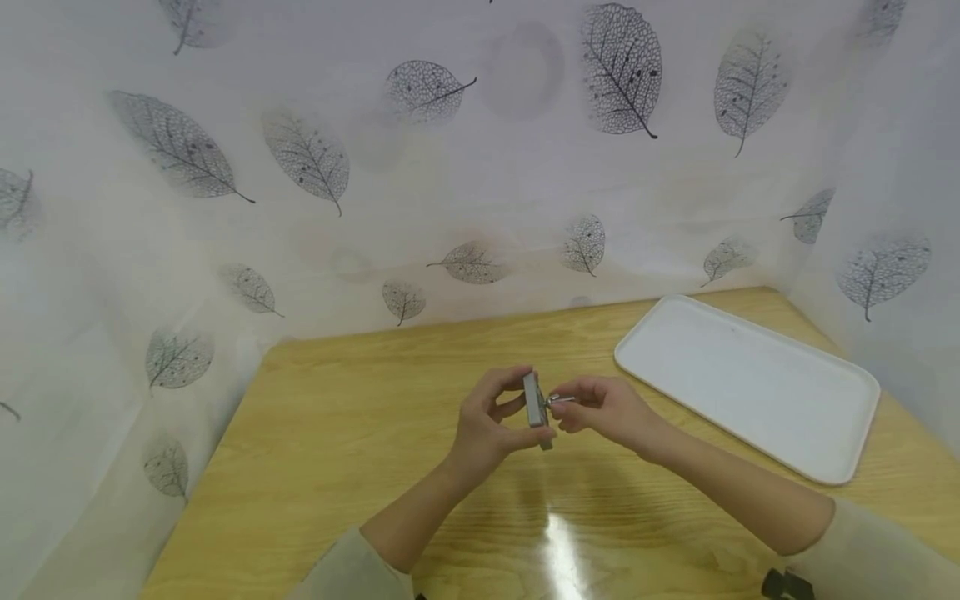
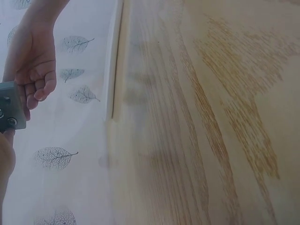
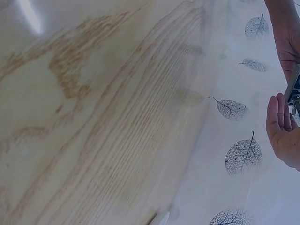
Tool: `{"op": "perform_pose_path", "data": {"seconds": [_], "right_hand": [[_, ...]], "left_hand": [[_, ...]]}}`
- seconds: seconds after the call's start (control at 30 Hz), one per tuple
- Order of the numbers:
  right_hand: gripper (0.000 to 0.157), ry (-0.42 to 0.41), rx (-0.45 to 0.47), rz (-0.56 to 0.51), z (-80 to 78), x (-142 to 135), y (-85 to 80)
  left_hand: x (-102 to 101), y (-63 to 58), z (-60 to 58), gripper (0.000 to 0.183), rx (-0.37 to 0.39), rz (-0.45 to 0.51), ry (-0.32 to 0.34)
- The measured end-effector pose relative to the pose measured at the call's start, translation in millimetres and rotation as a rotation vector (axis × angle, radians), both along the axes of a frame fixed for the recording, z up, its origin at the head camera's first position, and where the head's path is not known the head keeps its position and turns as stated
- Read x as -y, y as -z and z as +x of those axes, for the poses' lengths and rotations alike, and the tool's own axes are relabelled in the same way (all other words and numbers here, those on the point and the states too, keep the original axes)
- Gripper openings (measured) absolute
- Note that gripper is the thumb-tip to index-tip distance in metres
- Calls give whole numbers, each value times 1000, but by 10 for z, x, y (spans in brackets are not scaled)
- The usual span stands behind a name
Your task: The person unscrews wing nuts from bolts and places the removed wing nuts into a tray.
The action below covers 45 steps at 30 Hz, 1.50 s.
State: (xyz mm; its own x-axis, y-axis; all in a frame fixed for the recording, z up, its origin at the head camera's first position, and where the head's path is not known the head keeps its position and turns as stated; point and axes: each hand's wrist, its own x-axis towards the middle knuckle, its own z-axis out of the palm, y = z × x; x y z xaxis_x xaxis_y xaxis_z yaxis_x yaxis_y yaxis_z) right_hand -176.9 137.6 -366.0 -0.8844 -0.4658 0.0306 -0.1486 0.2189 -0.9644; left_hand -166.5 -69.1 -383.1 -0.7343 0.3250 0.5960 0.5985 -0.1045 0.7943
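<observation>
Starting well left of the tray, here's the pale cloth (image 1: 82, 317) with grey leaf prints, running up behind the tray and round beyond its right side too. Next the yellow wood surface (image 1: 337, 433), reaching from there to under the tray.

Now a pale sleeve (image 1: 356, 571), left of the tray and nearer the wearer, and out of it comes the left hand (image 1: 483, 425). Its grip is spread just wide enough to clasp a small grey metal block (image 1: 533, 400), fingers at the upper edge, thumb at the lower. The block is up off the surface, left of the tray, round metal bits on its face.

From the block's tray side juts a thin metal rod (image 1: 562, 399), and there's the right hand (image 1: 611, 408), between block and tray, its grip nearly closed, pinching that rod!

Then the white tray (image 1: 742, 383) itself, flat and set at a slant. Another sleeve (image 1: 877, 550) lies on its near side, a dark thing (image 1: 786, 585) beside it, too cut off to name.
</observation>
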Motion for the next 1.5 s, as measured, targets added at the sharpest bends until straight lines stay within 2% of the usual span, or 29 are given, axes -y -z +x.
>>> {"op": "perform_pose_path", "data": {"seconds": [0.3,0.6,0.73,0.8,1.03,1.3,1.5], "right_hand": [[33,2,-37,-59,-2,17,21],[25,29,-171,-57,0,26,24],[24,29,-179,-60,-10,25,31],[25,27,-171,-60,-13,30,31],[49,-51,-161,-13,-32,-10,-11],[48,-107,17,-86,-73,-52,49],[49,-105,171,-62,-83,3,62]], "left_hand": [[-10,23,-11,70,-22,17,8],[-3,14,-23,70,-16,0,-6],[7,14,-33,71,-19,-3,-2],[13,14,-33,71,-20,-3,-1],[32,6,-10,71,12,-19,-28],[35,23,-12,70,19,-9,-28],[32,38,-16,69,0,-2,-23]]}}
